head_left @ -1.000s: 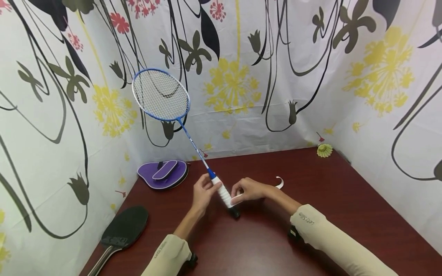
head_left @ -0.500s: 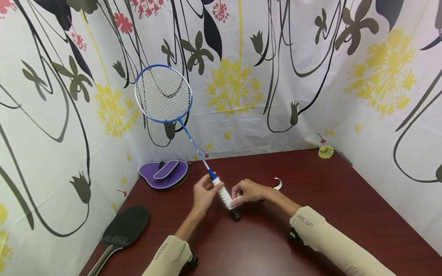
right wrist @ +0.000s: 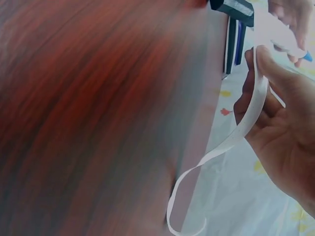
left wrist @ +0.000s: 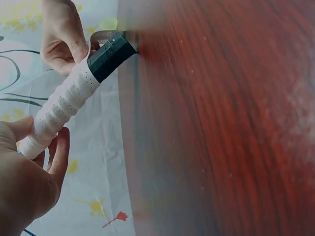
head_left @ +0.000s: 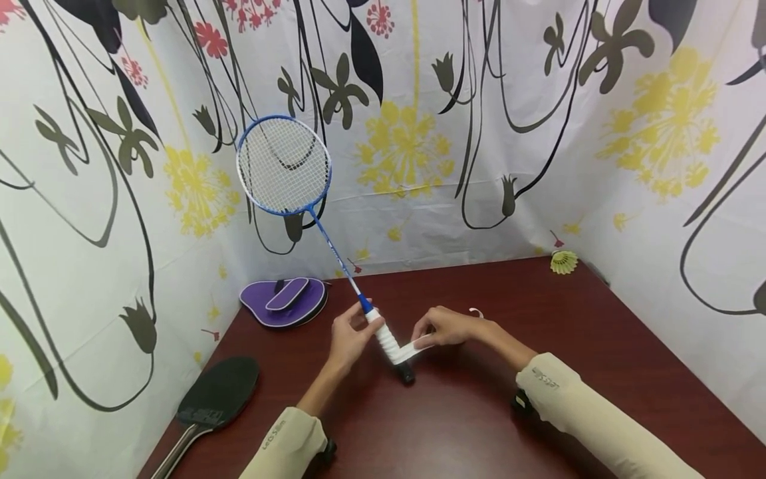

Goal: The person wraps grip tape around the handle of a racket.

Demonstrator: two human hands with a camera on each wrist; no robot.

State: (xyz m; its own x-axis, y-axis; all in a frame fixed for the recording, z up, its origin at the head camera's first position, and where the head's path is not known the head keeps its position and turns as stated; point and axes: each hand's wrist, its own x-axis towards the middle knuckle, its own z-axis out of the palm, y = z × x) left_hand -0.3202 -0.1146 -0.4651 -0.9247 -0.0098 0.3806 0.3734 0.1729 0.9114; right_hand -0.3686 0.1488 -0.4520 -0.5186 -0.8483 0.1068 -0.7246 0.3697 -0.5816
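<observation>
A blue and white badminton racket (head_left: 342, 256) is held tilted above the table, its head up and to the left. My left hand (head_left: 348, 340) pinches the top of the handle between thumb and fingers. White perforated grip tape (left wrist: 64, 103) winds in ridges round most of the handle, while the black butt end (left wrist: 112, 58) is bare. From the lower handle a loose length of tape (head_left: 413, 348) runs to my right hand (head_left: 447, 326), which pinches it. Past that hand, the tape's free tail (right wrist: 182, 196) hangs and curls in the right wrist view.
On the left of the dark red table (head_left: 479, 426) lies a black table tennis bat (head_left: 218, 392). A purple bat case (head_left: 254, 303) is at the back left, and a yellow shuttlecock (head_left: 564, 262) at the back right. Flower-printed cloth (head_left: 538, 133) hangs behind.
My right hand has moved right, away from the handle, and a longer stretch of tape now shows between them. My left hand keeps its hold; the racket has shifted only slightly.
</observation>
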